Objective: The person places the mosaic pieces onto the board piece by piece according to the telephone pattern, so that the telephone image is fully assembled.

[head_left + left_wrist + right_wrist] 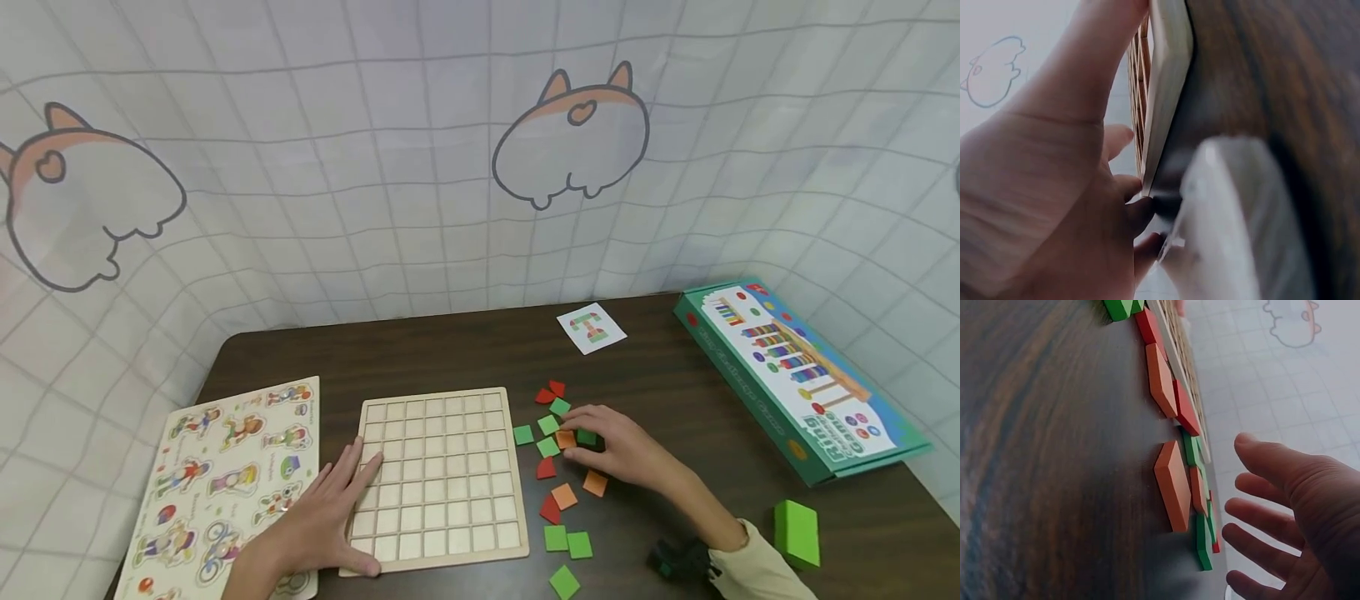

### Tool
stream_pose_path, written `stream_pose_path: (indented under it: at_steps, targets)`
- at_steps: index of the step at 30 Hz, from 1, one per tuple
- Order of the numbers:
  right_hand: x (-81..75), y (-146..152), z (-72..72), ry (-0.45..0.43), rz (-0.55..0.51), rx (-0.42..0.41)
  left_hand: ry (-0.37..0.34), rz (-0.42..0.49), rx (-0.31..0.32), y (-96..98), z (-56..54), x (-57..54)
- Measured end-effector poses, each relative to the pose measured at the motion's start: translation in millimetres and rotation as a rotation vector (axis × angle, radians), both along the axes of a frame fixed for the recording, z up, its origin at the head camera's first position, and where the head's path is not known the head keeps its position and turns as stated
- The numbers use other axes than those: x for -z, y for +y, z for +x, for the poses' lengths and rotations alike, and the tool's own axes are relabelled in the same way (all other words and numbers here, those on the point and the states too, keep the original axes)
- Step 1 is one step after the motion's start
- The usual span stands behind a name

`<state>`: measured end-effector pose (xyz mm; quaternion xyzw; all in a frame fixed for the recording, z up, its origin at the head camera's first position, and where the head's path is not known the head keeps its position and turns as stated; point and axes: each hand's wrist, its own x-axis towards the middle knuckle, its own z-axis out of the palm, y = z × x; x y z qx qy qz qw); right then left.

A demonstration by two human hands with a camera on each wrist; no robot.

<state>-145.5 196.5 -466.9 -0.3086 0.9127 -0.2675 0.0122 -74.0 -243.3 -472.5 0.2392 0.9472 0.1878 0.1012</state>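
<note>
My left hand rests spread along the left edge of a wooden grid board, fingertips over its rim and the thumb by the near corner. In the left wrist view the board's side edge stands beside the hand. My right hand hovers over loose flat pieces right of the board, holding nothing. Closest to its fingers are an orange square and a dark green piece. In the right wrist view, loosely bent fingers show above the pieces, with an orange square lying on the table.
A picture puzzle board lies on the left, close against my left forearm. At the back is a pattern card. A game box and a green block lie on the right; a black object is near my right sleeve.
</note>
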Motion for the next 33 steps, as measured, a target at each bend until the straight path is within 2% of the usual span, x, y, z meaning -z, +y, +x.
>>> stream_pose_path:
  at_steps: [3,12,14,18,23,29,33]
  targets:
    - [0.7,0.2,1.0,-0.017,-0.008,-0.003,-0.015,-0.018,-0.011,1.5,1.8,-1.9]
    - [3.4,-3.2,-0.5,-0.05,0.033,-0.021,0.039,-0.065,-0.018,2.9,3.3,-1.6]
    - [5.2,-1.5,1.0,-0.046,0.042,-0.013,0.019,-0.065,-0.016,4.1,4.8,-2.4]
    - [6.6,0.6,0.5,0.004,0.062,-0.007,0.041,-0.073,-0.005,4.4,3.2,-7.7]
    - [6.3,-0.6,-4.4,0.045,0.093,-0.026,0.02,-0.08,-0.003,2.5,-0.7,-12.9]
    - [7.3,-3.9,-7.1,0.098,0.105,-0.039,0.02,-0.102,-0.02,1.8,-0.6,-11.4]
    - [9.1,-2.1,-7.3,0.106,0.098,-0.069,0.018,-0.1,-0.006,3.0,1.4,-8.9]
